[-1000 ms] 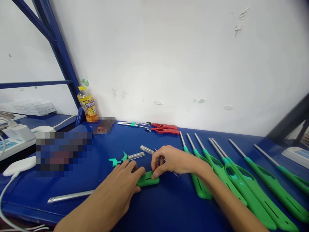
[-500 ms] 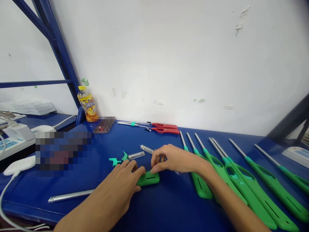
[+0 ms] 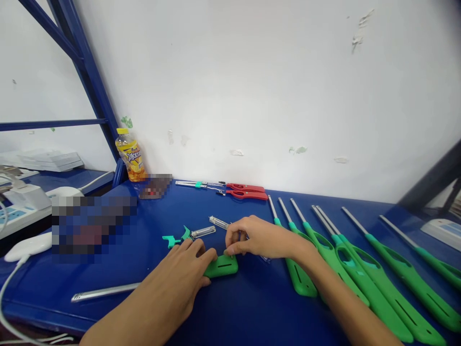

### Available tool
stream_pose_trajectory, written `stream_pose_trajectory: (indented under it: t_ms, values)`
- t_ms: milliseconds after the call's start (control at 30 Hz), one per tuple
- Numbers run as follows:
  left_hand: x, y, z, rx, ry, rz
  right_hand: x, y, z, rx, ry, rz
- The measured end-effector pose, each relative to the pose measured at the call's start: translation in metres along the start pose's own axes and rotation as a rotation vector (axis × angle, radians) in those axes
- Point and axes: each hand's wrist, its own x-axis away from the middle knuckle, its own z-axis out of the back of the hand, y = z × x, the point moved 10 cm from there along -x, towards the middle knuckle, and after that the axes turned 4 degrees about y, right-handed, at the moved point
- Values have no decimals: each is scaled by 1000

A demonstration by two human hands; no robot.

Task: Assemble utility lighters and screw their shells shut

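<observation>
A green lighter casing [image 3: 222, 266] lies on the blue table, its slotted end pointing right. My left hand [image 3: 187, 269] is closed around its left part, and a silver metal tube [image 3: 104, 291] sticks out to the left from behind my forearm. My right hand [image 3: 248, 238] is pinched just above the casing's far edge; a tiny thin piece shows under its fingertips, too small to name. Beyond my hands lie clear cylinders [image 3: 203, 232] with metal ends and small teal plastic parts [image 3: 172, 240]. Another clear piece is partly hidden under my right wrist.
Several green long-necked lighters [image 3: 363, 274] lie along the right. Two red handles [image 3: 247, 191] with metal rods lie near the wall. A yellow-labelled bottle [image 3: 132, 157] stands back left. White cables and a power strip [image 3: 21, 214] are at the left.
My right fingertips have shifted very slightly at the casing's far edge, and a thin piece now shows beneath them. My left hand and the casing have stayed in place.
</observation>
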Motion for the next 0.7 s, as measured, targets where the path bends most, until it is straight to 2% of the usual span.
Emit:
stream_pose_trajectory:
  t_ms: [200,433,700]
  values:
    - [-1,2,2,10,2,-2,1,-1,0,-7,-14,-7]
    - [-1,-1,-3,7,62,-52,0,1,-1,-7,-17,-12]
    - [-2,1,0,-10,15,-17,-1,3,-2,-4,-17,-46]
